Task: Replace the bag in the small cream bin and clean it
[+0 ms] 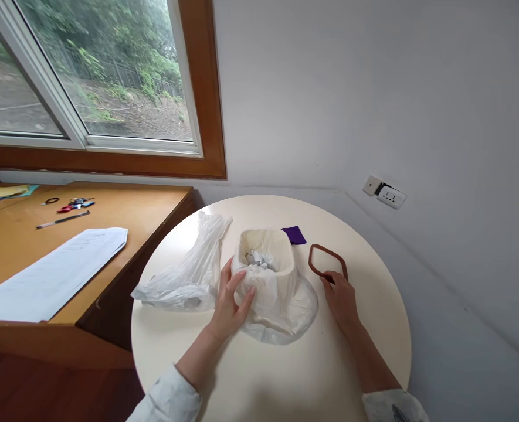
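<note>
Left hand (230, 303) clasps a bag-lined bin (265, 287), fingers curved. Just right of it, right hand (341, 298) pinches a brown frame (328, 251).

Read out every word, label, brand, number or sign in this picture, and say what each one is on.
No text can be read.
White paper sheets on the wooden desk: faint lines of writing or print, too small and blurred to read.
White plastic bag on the round table: nothing legible.
Lined bin and brown frame: nothing legible.
Wall socket: no legible marking.
</note>
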`<state>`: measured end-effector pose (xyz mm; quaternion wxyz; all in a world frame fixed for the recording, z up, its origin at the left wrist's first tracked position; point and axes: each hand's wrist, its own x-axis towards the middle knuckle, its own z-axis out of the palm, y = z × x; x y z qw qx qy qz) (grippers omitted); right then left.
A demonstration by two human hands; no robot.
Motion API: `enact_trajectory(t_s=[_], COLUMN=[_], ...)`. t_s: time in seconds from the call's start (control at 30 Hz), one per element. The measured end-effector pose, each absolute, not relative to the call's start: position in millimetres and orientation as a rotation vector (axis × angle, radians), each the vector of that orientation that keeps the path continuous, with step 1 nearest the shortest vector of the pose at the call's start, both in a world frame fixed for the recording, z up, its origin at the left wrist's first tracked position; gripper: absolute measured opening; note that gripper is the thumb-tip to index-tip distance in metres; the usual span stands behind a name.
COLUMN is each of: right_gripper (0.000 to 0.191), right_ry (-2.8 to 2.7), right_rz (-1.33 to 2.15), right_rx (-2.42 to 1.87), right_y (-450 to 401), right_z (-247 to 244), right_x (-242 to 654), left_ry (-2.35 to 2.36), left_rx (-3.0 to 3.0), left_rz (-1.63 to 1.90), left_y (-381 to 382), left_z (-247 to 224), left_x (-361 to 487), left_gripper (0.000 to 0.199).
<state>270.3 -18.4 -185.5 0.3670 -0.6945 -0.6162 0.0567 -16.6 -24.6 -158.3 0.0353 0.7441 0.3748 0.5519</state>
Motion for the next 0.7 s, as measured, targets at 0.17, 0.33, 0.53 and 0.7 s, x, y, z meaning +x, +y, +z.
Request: enact_trajectory(t_s=[0.17, 0.33, 0.53, 0.7], right_gripper=[0.022, 0.016, 0.014, 0.013], right_ry=[-1.485, -1.490, -1.865, -2.021], right_rz=[-0.041, -0.112, -0.134, -0.119], right_rx=[-1.544, -1.359, -1.160, -1.107], right_y=[-19.5, -25.4, -36.5, -43.2], right_z=[-163.7, -111.3, -55.4, -48.3], right_x=[266.8, 246.3, 199.4, 168.5], left_ry=[1.149, 1.147, 1.062, 1.001], left_rx=[2.328, 2.313, 2.091, 1.845], left_rz=[1.667, 1.647, 1.722, 1.837], left_y=[-27.0, -29.7, -29.1, -26.9], left_z=[-154.3, -155.8, -161.4, -158.7], left_x=[-17.0, -16.9, -19.2, -20.8], left_gripper=[0.051, 0.052, 0.052, 0.053])
